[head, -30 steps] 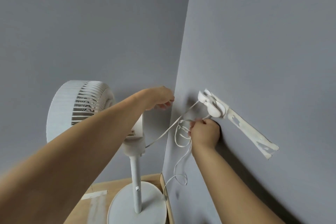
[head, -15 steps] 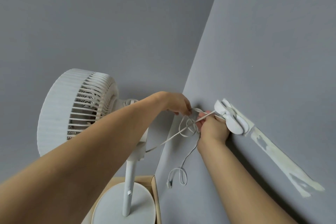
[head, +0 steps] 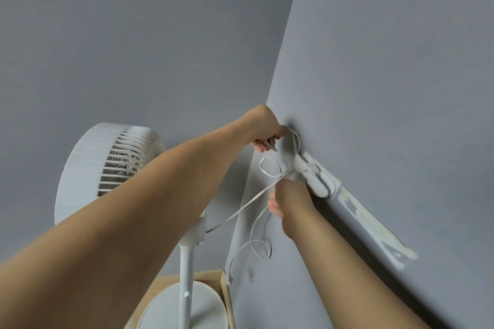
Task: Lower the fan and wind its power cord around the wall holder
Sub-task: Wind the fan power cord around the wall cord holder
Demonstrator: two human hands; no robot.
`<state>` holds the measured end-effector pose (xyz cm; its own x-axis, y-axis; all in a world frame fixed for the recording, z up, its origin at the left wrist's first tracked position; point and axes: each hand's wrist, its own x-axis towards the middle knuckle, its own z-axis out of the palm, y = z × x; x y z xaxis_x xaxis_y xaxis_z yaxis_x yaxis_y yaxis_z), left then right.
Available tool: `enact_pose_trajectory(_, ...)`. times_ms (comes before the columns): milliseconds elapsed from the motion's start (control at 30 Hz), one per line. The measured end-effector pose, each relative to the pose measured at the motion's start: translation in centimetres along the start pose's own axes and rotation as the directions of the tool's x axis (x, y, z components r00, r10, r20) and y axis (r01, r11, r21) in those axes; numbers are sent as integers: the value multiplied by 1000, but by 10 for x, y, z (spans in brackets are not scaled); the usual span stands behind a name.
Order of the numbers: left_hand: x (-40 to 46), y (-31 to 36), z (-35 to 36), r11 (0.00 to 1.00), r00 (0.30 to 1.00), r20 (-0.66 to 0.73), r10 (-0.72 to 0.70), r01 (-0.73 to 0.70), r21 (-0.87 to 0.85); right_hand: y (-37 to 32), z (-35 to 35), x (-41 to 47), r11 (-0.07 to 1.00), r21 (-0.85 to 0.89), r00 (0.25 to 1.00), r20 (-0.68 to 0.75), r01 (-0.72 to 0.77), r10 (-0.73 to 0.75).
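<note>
Left hand (head: 267,131), centre frame, fingers curled round power cord (head: 248,204), lifting loop over top of wall holder (head: 311,172). Right hand (head: 290,199) just below holder, pinching cord, apparently keeping tension so turns stay seated. Fan (head: 107,168) at left; slack dangling by lower wall.
</note>
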<state>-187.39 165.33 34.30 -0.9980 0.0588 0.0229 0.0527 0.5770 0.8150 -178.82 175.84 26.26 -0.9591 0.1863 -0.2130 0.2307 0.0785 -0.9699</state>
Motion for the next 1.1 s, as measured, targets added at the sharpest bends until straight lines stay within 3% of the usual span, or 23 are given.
enact_pose_trajectory(167, -16, 41, -16, 989, 994, -70, 81, -71, 130, -17, -13, -22, 991, -132, 996, 84, 38, -27)
enact_pose_trajectory(300, -30, 71, -33, 917, 975, -128, 181, -120, 380, -34, -20, -35, 929, -305, 978, 96, 208, -188)
enact_pose_trajectory(433, -41, 94, -51, 722, 934, -110, 339, -183, 668, -63, -28, -36, 724, -561, 892, 58, 401, -449)
enact_pose_trajectory(533, -44, 104, -57, 514, 912, -16, 411, -216, 830, -83, -33, -29, 617, -652, 810, -6, 442, -587)
enact_pose_trajectory(667, -43, 109, -62, 291, 854, 59, 516, -240, 926, -101, -31, -14, 566, -699, 821, 53, 437, -569)
enact_pose_trajectory(767, -42, 108, -68, 247, 826, 87, 558, -265, 932, -110, -25, -4, 591, -699, 862, 71, 402, -502)
enact_pose_trajectory(867, -42, 105, -80, 319, 809, 21, 588, -256, 913, -116, -20, 4, 714, -596, 903, 46, 367, -426)
enact_pose_trajectory(933, -40, 97, -91, 470, 839, -52, 542, -252, 846, -121, -18, 8, 844, -432, 940, 31, 319, -340)
enact_pose_trajectory(1000, -38, 79, -97, 664, 909, -73, 411, -243, 707, -128, -17, 9, 932, -246, 962, 19, 268, -272)
enact_pose_trajectory(1100, -39, 40, -92, 893, 989, -6, 151, -134, 429, -134, -14, 9, 981, -30, 981, -30, 190, -191)
